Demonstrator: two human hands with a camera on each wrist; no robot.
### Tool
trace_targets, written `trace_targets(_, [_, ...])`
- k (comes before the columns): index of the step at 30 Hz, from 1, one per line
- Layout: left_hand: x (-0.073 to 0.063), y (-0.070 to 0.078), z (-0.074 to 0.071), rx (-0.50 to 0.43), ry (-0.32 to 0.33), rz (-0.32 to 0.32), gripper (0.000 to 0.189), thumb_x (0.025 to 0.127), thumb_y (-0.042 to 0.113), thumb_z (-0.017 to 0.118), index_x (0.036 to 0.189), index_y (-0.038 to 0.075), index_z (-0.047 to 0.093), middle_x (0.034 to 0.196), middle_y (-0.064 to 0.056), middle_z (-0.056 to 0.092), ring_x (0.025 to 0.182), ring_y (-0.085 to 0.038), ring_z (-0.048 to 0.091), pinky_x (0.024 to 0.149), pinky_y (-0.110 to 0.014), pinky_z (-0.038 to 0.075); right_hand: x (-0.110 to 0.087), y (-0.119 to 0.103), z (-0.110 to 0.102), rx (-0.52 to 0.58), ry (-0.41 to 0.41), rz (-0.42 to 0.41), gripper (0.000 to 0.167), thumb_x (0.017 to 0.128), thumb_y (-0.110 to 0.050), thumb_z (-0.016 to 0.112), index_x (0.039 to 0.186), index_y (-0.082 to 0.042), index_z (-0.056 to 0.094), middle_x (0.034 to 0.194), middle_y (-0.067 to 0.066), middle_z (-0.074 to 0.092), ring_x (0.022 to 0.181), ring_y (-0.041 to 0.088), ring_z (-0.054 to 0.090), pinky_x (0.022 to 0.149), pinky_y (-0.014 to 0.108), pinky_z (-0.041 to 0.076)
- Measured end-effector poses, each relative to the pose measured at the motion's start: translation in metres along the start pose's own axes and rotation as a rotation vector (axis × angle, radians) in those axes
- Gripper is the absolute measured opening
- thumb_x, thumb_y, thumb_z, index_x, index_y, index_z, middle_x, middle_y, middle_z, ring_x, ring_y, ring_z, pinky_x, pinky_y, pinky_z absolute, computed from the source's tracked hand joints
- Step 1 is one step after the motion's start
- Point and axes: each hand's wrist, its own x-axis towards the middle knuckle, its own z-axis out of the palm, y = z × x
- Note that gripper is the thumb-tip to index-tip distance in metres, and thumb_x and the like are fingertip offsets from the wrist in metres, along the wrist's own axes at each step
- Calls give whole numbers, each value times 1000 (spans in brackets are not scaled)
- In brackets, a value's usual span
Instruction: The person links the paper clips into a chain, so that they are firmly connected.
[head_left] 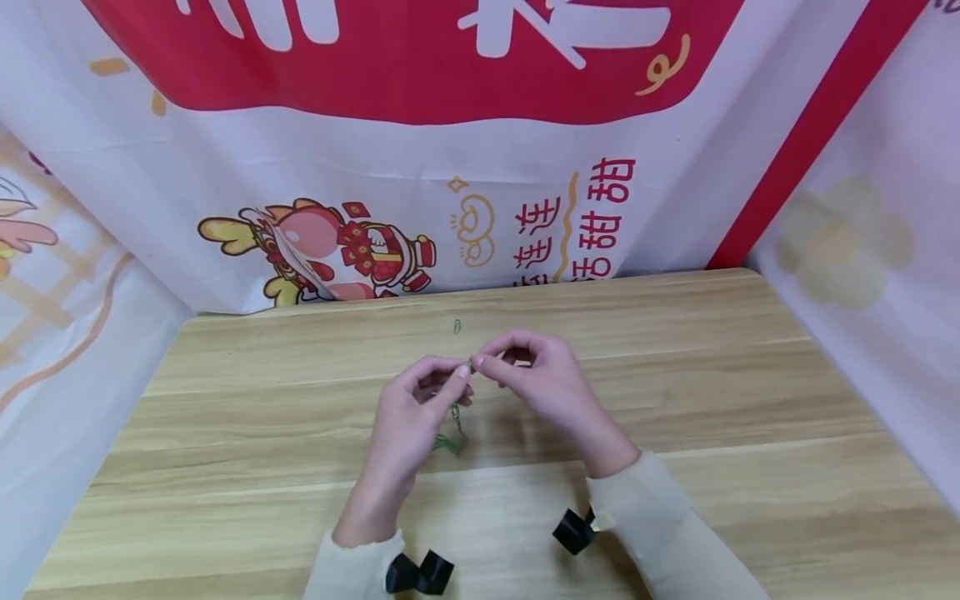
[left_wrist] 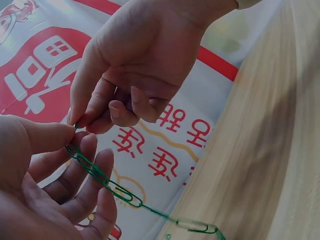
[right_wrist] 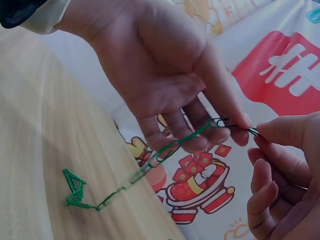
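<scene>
A chain of green paper clips (left_wrist: 122,193) hangs from my left hand (head_left: 405,412), pinched between thumb and forefinger. In the right wrist view it runs down past that hand's fingers, and its lower end lies heaped on the wooden table (right_wrist: 30,165). My right hand (head_left: 547,379) meets the left fingertip to fingertip, its thumb and forefinger pinching a paper clip (right_wrist: 254,131) at the chain's upper end. Most of that clip is hidden by the fingertips. The other fingers of both hands are loosely bent.
One loose green paper clip (head_left: 457,327) lies on the table beyond the hands. A white and red printed cloth (head_left: 420,158) hangs along the table's back edge, with more cloth on both sides. Black blocks (head_left: 573,532) are fixed at both sleeve cuffs.
</scene>
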Motion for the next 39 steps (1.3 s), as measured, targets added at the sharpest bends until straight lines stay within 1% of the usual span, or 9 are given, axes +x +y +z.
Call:
trace_targets(7, [4, 5, -16, -96, 145, 52, 17, 107, 15, 67, 119, 5, 74, 107, -11, 77, 94, -18, 75, 93, -28, 61, 20, -3, 7, -49, 1, 27, 16, 97, -30, 81, 105, -16, 79, 95, 2, 74, 81, 19, 64, 70, 29, 51])
trace_targets(13, [5, 8, -28, -171, 251, 59, 20, 109, 17, 65, 123, 6, 74, 101, 4, 79, 94, -15, 76, 93, -28, 61, 51, 15, 13, -155, 43, 99, 13, 97, -26, 81, 105, -16, 78, 97, 3, 75, 80, 18, 65, 70, 29, 54])
trace_targets(16, [5, 7, -30, -185, 271, 64, 21, 108, 19, 67, 124, 7, 74, 100, 7, 79, 93, -15, 76, 92, -27, 60, 69, 30, 19, -190, 48, 128, 11, 97, -20, 80, 107, -16, 77, 103, 3, 75, 82, 18, 66, 69, 28, 56])
trace_targets(22, [4, 3, -28, -201, 286, 44, 21, 106, 20, 71, 122, 9, 77, 102, 5, 80, 95, -15, 76, 91, -26, 61, 100, 58, 38, -234, 80, 199, 9, 96, -15, 80, 104, -12, 77, 102, 7, 75, 81, 19, 67, 66, 26, 57])
trace_targets(27, [3, 2, -26, -205, 304, 36, 20, 104, 20, 74, 120, 9, 79, 104, 3, 82, 98, -15, 76, 91, -25, 61, 120, 63, 52, -434, 118, 236, 19, 94, -27, 84, 101, -12, 74, 102, 6, 75, 92, 21, 67, 82, 33, 58])
trace_targets(29, [3, 2, -26, -209, 310, 40, 19, 103, 19, 75, 119, 9, 79, 102, 3, 82, 97, -16, 76, 91, -25, 62, 126, 61, 57, -517, 131, 250, 24, 94, -34, 85, 97, -14, 72, 98, 3, 73, 91, 21, 66, 84, 36, 56])
trace_targets(32, [3, 1, -25, -220, 311, 47, 18, 102, 17, 76, 117, 7, 80, 98, 4, 82, 94, -15, 76, 88, -24, 62, 133, 58, 64, -627, 137, 250, 31, 94, -41, 84, 84, -15, 70, 82, -1, 67, 77, 17, 61, 74, 33, 52])
trace_targets(35, [4, 0, -23, -243, 305, 48, 18, 102, 14, 76, 116, 4, 79, 96, 4, 82, 90, -15, 76, 85, -24, 61, 137, 57, 70, -711, 131, 242, 43, 98, -37, 80, 67, -15, 62, 61, -5, 54, 58, 13, 48, 58, 28, 43])
trace_targets(39, [5, 1, -23, -255, 307, 49, 18, 102, 12, 75, 117, 2, 79, 95, 3, 82, 86, -14, 75, 82, -23, 60, 141, 55, 73, -729, 125, 250, 53, 103, -28, 72, 57, -16, 48, 50, -6, 38, 46, 11, 34, 47, 26, 33])
